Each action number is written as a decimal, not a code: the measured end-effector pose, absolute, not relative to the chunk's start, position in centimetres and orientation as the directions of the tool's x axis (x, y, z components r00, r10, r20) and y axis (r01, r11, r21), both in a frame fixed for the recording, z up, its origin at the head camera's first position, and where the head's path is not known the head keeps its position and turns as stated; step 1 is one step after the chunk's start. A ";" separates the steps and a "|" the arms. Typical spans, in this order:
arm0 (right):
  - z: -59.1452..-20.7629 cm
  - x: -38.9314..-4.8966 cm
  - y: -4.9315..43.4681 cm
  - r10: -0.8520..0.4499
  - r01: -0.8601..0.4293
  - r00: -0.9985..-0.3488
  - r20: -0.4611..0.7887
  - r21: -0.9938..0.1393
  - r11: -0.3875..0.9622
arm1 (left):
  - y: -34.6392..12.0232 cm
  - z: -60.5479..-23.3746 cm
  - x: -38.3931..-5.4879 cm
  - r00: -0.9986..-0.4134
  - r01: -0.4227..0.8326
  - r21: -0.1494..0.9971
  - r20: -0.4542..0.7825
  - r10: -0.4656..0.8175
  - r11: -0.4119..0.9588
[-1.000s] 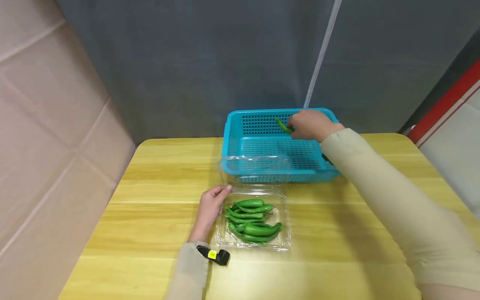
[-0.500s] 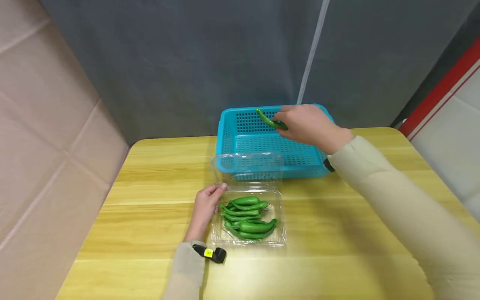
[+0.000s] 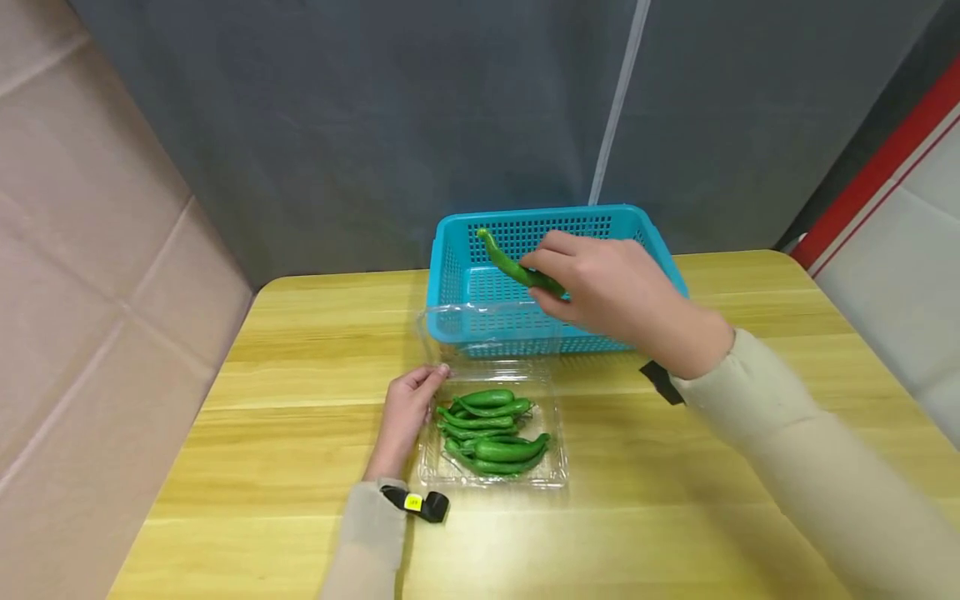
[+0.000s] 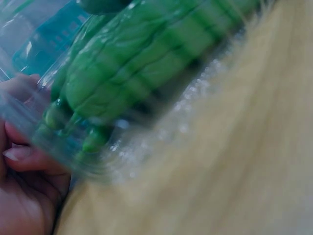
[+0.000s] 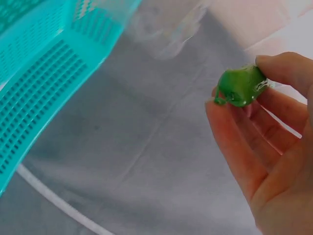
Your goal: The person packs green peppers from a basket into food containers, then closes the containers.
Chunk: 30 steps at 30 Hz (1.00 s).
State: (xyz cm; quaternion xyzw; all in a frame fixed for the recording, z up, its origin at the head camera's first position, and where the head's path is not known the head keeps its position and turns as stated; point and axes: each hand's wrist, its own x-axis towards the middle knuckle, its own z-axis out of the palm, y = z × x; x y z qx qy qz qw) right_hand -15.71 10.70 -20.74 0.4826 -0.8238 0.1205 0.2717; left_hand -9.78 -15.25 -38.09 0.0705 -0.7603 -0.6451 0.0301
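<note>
My right hand [image 3: 615, 287] pinches a green chili pepper [image 3: 501, 261] between thumb and fingers, above the blue basket [image 3: 441, 279]. In the right wrist view the stem end of this pepper [image 5: 242, 87] shows between the fingertips. My left hand [image 3: 403, 417] grips the left edge of a clear plastic clamshell box [image 3: 553, 477], near its hinge. Several green chili peppers [image 3: 491, 450] lie in the box's base. Its raised lid overlaps the basket's near side. In the left wrist view the thumb and fingers of the left hand [image 4: 29, 161] close on the clear wall.
The wooden table [image 3: 300, 392] extends to both sides of the box. A dark grey curtain [image 3: 360, 133] hangs behind it. A pale padded wall [image 3: 90, 292] stands at the left, and a red-edged white panel [image 3: 930, 275] at the right.
My right hand has come back from the basket's far right, nearer and leftward, with the pepper in its fingers. The left hand keeps its grip on the box. The head view has shifted slightly.
</note>
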 end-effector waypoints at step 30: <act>-29.8 -9.9 9.4 -0.816 -0.893 -0.443 0.372 -0.105 0.437 | -15.3 -37.8 -9.7 -0.982 -0.090 0.980 -0.058 -0.179 0.176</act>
